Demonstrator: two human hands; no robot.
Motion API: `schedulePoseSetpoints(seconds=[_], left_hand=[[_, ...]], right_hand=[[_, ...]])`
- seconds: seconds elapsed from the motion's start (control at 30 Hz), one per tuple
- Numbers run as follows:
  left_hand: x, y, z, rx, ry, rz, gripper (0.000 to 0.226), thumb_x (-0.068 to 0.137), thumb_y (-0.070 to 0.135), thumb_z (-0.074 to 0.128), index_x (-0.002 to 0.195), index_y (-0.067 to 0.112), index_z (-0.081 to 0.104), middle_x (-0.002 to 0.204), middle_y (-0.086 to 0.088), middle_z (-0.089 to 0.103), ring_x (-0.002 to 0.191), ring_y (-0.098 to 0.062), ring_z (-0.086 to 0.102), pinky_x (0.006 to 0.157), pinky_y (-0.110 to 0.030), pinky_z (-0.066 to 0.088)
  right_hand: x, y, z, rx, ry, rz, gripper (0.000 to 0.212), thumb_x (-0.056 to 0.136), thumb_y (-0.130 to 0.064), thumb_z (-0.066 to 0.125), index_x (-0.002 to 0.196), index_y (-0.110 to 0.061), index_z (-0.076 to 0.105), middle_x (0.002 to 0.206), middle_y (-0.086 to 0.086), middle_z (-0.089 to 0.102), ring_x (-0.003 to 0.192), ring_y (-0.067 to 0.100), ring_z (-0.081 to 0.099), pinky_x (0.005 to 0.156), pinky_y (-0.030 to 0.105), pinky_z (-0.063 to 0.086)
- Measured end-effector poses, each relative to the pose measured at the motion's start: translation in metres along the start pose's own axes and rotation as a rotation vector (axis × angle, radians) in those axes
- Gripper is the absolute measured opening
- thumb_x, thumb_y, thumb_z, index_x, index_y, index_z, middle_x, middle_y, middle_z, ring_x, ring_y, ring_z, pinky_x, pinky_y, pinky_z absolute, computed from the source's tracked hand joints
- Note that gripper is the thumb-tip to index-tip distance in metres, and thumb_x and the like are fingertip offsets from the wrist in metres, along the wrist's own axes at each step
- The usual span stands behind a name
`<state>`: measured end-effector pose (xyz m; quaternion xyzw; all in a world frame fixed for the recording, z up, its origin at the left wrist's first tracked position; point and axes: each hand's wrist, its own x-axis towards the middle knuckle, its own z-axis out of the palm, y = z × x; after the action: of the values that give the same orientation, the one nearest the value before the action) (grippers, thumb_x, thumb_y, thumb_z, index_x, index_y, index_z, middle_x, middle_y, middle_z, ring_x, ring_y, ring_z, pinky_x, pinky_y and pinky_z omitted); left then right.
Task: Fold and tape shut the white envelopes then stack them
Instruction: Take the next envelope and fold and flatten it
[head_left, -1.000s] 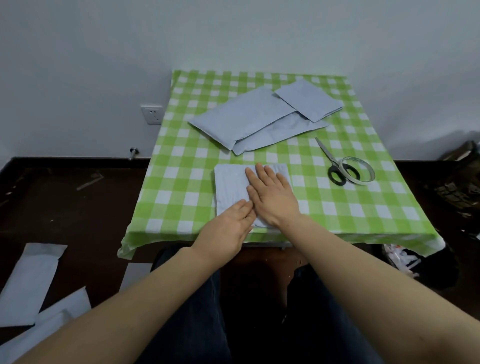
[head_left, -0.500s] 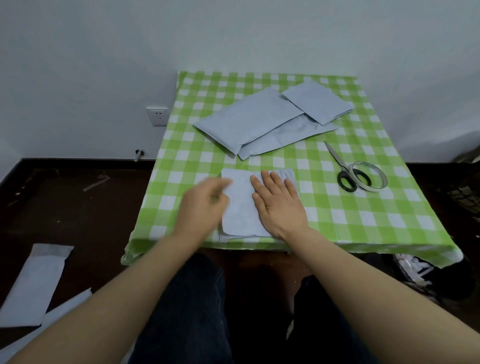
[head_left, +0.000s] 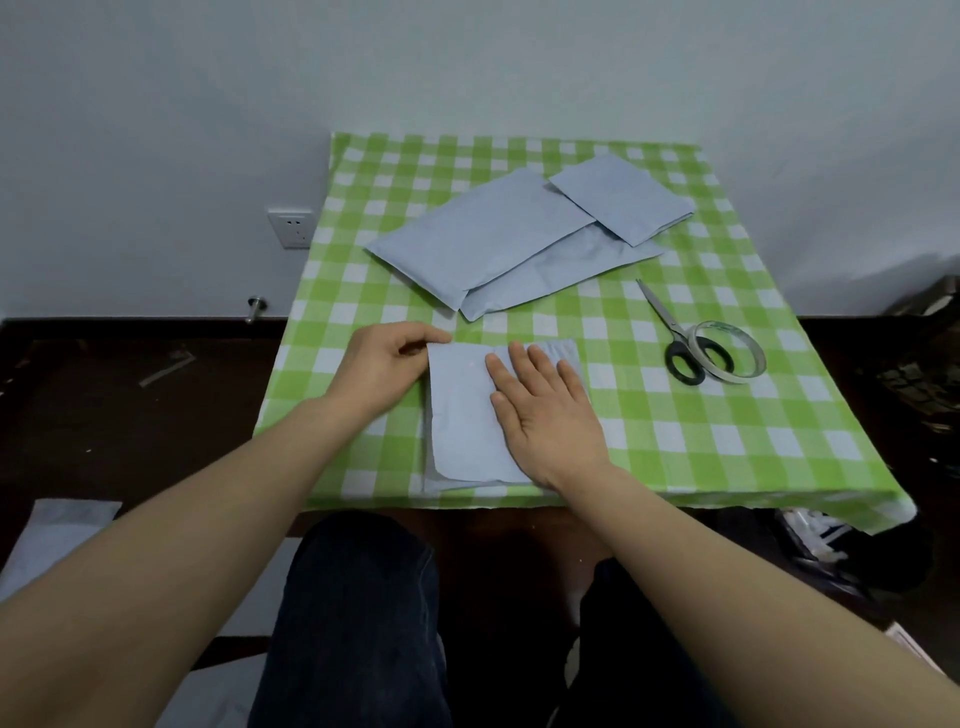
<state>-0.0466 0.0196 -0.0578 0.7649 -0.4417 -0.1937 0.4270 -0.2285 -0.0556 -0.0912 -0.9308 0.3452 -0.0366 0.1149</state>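
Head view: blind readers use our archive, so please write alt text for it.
A person's right hand presses flat on a folded white envelope at the near edge of a green checked table, while the left hand pinches its far left corner. Behind lie more envelopes, scissors and a tape roll.

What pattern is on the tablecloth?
Green and white checks on the tablecloth, clear in the head view.

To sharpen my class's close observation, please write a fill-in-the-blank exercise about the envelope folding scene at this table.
The right hand lies flat on the folded white paper envelope.
The left hand pinches that envelope's far ____ corner.
The table's checked cloth is white and ____.
The clear tape roll rests on the black-handled ____.
Missing words: left; green; scissors.
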Motion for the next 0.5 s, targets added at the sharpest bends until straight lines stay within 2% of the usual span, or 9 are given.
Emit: schedulePoseSetpoints(seconds=[0.1,0.2,0.3,0.37,0.43,0.5], left_hand=[[0.001,-0.006,-0.005,0.085,-0.016,0.054,0.018,0.087,0.012,0.064,0.101,0.015,0.074,0.099,0.004,0.070,0.093,-0.009,0.064,0.087,-0.022,0.049],[0.002,-0.008,-0.005,0.133,0.001,0.092,0.017,0.086,0.009,0.064,0.100,0.014,0.073,0.095,0.004,0.069,0.085,-0.011,0.062,0.080,-0.019,0.047],[0.002,-0.010,-0.002,0.210,0.033,0.218,0.018,0.083,0.004,0.066,0.097,0.010,0.074,0.091,-0.002,0.070,0.081,-0.020,0.063,0.077,-0.027,0.049],[0.003,-0.011,-0.005,0.234,0.026,0.235,0.017,0.083,0.003,0.066,0.096,0.009,0.075,0.090,-0.005,0.071,0.082,-0.023,0.064,0.077,-0.031,0.051],[0.005,-0.009,-0.011,0.333,-0.033,0.326,0.016,0.084,0.008,0.062,0.093,0.009,0.075,0.088,-0.006,0.071,0.080,-0.025,0.065,0.072,-0.032,0.053],[0.008,-0.007,-0.019,0.490,-0.123,0.460,0.027,0.082,0.017,0.050,0.083,0.006,0.075,0.083,-0.007,0.070,0.074,-0.026,0.065,0.064,-0.034,0.054]], right_hand=[[0.000,0.000,0.001,-0.001,-0.002,0.000,0.074,0.081,-0.052,-0.015,0.150,-0.035,0.005,0.160,-0.006,0.002,0.147,0.013,-0.004,0.116,0.032,-0.011],[0.000,0.000,0.001,0.001,-0.007,0.005,0.074,0.080,-0.053,-0.015,0.149,-0.037,0.005,0.159,-0.007,0.001,0.146,0.014,-0.006,0.115,0.033,-0.014],[0.000,0.000,-0.001,-0.012,-0.017,0.016,0.070,0.083,-0.053,-0.013,0.149,-0.039,0.003,0.159,-0.007,-0.002,0.146,0.016,-0.010,0.114,0.036,-0.017],[-0.001,-0.001,-0.002,-0.014,-0.030,0.028,0.062,0.089,-0.051,-0.006,0.149,-0.040,0.003,0.159,-0.006,-0.004,0.146,0.016,-0.012,0.114,0.038,-0.018],[-0.001,-0.002,-0.003,-0.015,-0.039,0.037,0.059,0.091,-0.049,-0.001,0.149,-0.040,0.003,0.159,-0.005,-0.006,0.146,0.016,-0.013,0.115,0.039,-0.017],[-0.001,-0.002,-0.004,-0.023,-0.041,0.039,0.057,0.093,-0.049,0.000,0.149,-0.040,0.004,0.159,-0.004,-0.007,0.146,0.017,-0.013,0.115,0.040,-0.017]])
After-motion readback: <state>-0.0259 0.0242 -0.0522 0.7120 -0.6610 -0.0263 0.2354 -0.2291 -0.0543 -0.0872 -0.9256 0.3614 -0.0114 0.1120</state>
